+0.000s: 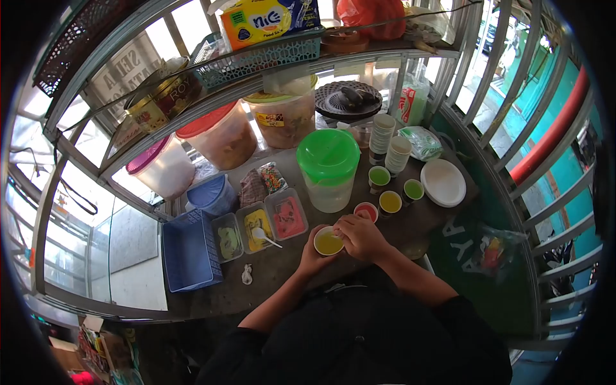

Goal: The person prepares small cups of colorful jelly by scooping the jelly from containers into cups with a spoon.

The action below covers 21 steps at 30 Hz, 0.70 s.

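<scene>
My left hand (312,256) is wrapped round a paper cup (329,241) with yellow contents, just in front of my body. At the cup's right rim, my right hand (360,237) has its fingers closed on the edge; its fingertips are partly hidden. Beyond my right hand stand a cup with red contents (366,212), another yellow one (390,202) and two green ones (378,176). To the left are open plastic tubs of green, yellow (255,218) and pink (287,217) mixture. A white spoon (264,237) rests in the yellow tub.
A green-lidded container (328,160) stands ahead of my hands. Stacked paper cups (382,138) and white plates (443,183) sit to the right. A blue basket (190,250) is at the left. Lidded tubs (218,133) line the back under a shelf; metal bars flank the right.
</scene>
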{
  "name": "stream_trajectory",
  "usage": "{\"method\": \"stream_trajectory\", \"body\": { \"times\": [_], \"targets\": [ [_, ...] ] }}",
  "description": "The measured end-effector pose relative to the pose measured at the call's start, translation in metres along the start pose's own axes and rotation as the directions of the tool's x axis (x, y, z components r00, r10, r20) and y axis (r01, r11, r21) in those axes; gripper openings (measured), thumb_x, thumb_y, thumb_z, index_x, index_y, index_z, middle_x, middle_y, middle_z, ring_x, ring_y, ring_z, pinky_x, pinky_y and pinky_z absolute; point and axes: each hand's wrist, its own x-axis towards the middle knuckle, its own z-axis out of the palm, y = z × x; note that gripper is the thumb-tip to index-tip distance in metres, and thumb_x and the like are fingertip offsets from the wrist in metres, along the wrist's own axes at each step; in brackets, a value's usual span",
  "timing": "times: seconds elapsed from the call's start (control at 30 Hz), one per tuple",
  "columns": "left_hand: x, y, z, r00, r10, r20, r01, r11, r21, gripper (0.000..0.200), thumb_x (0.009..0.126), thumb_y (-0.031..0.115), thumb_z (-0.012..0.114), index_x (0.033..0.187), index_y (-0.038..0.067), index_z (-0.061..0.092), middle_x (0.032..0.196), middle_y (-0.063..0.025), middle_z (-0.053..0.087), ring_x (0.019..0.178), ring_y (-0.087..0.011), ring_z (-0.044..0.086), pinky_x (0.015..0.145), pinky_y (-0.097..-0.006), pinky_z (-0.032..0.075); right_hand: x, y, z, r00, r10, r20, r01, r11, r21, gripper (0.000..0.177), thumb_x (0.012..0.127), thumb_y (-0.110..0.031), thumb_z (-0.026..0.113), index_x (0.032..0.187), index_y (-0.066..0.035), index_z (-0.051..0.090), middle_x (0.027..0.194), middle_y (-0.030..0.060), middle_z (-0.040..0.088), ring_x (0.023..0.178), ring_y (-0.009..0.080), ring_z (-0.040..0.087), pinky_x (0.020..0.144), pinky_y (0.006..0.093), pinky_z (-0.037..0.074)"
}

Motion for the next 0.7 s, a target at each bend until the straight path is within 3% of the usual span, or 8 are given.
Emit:
{"method": "stream_trajectory", "body": {
  "times": [0.23, 0.43, 0.53, 0.7],
  "targets": [
    [0.020, 0.054, -0.008, 0.983, 0.014, 0.184, -0.002, 0.998, -0.065, 0.083, 0.072, 0.023, 0.091, 0.138, 0.004, 0.045, 0.124, -0.0115, 0.062, 0.115, -0.0200, 0.062, 0.099, -0.0354, 0.049, -0.002, -0.033, -0.020, 0.992, -0.002, -0.129, 0.011, 0.997, 0.071, 0.015, 0.084, -0.003, 0.063, 0.098, -0.004, 0.060, 0.099, 0.0110, 0.064, 0.092, 0.0318, 0.064, 0.083, 0.0422, 0.044],
    [0.023, 0.075, -0.015, 0.975, 0.075, 0.210, -0.060, 0.995, -0.080, 0.081, 0.073, 0.021, 0.091, 0.138, 0.004, 0.045, 0.123, -0.0111, 0.062, 0.115, -0.0189, 0.062, 0.099, -0.0348, 0.050, -0.009, -0.060, -0.038, 0.987, 0.068, -0.143, -0.042, 0.983, 0.177, 0.005, 0.091, 0.002, 0.057, 0.096, 0.001, 0.057, 0.097, 0.0149, 0.062, 0.087, 0.0355, 0.064, 0.076, 0.0391, 0.052],
    [0.021, 0.082, -0.018, 0.972, 0.077, 0.223, -0.049, 0.990, -0.130, 0.081, 0.073, 0.021, 0.090, 0.138, 0.003, 0.044, 0.123, -0.0114, 0.062, 0.114, -0.0192, 0.062, 0.099, -0.0351, 0.050, -0.016, -0.072, -0.034, 0.985, 0.061, -0.160, -0.027, 0.978, 0.207, 0.016, 0.083, 0.005, 0.060, 0.098, 0.000, 0.057, 0.096, 0.0139, 0.061, 0.088, 0.0356, 0.064, 0.076, 0.0411, 0.052],
    [0.016, 0.089, -0.024, 0.966, 0.054, 0.254, -0.030, 0.995, -0.096, 0.081, 0.074, 0.021, 0.089, 0.138, 0.003, 0.044, 0.122, -0.0113, 0.062, 0.114, -0.0192, 0.063, 0.098, -0.0352, 0.050, -0.019, -0.086, -0.022, 0.980, 0.080, -0.183, -0.042, 0.979, 0.201, 0.020, 0.082, 0.006, 0.061, 0.100, -0.001, 0.058, 0.098, 0.0134, 0.063, 0.092, 0.0358, 0.065, 0.078, 0.0413, 0.053]
  ]
}}
